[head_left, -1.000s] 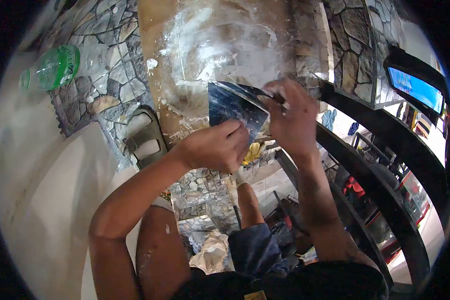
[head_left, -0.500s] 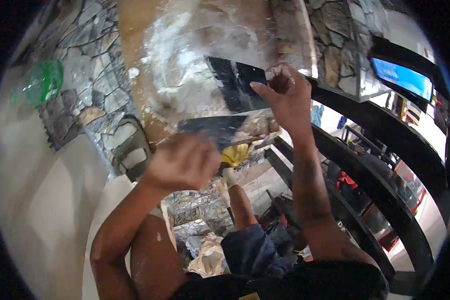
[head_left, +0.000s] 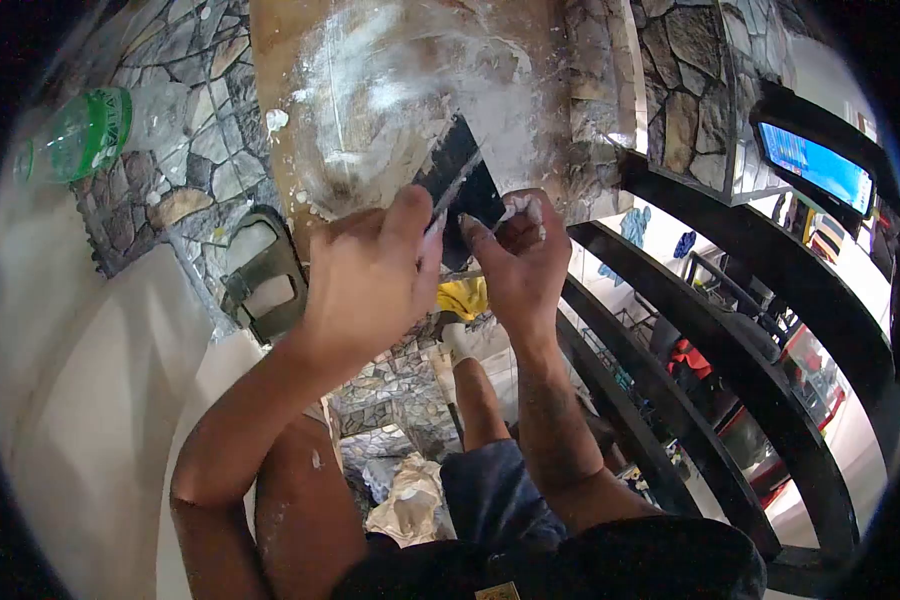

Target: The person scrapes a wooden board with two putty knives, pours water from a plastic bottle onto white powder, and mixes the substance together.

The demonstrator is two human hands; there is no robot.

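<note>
My right hand [head_left: 523, 245] is closed on the edge of a flat black putty spreader [head_left: 482, 196], and whitish paste coats its fingers. My left hand [head_left: 372, 262] pinches a second putty spreader [head_left: 457, 187], seen almost edge-on as it lies across the face of the first. The two blades appear to touch. Behind and above them is a brown wooden board [head_left: 270, 60] smeared with white putty [head_left: 390, 90]. The left fingers partly cover the second blade.
Black slatted rails [head_left: 670, 330] curve along the right, with a lit screen [head_left: 818, 165] beyond. A clear bottle with a green label [head_left: 100, 130] and an olive-coloured case [head_left: 265, 280] are at the left. A yellow cloth-like thing [head_left: 463, 298] is below the hands.
Both hands have come together. The left blade has turned from face-on to nearly edge-on and now crosses the right one, which has tilted and moved lower.
</note>
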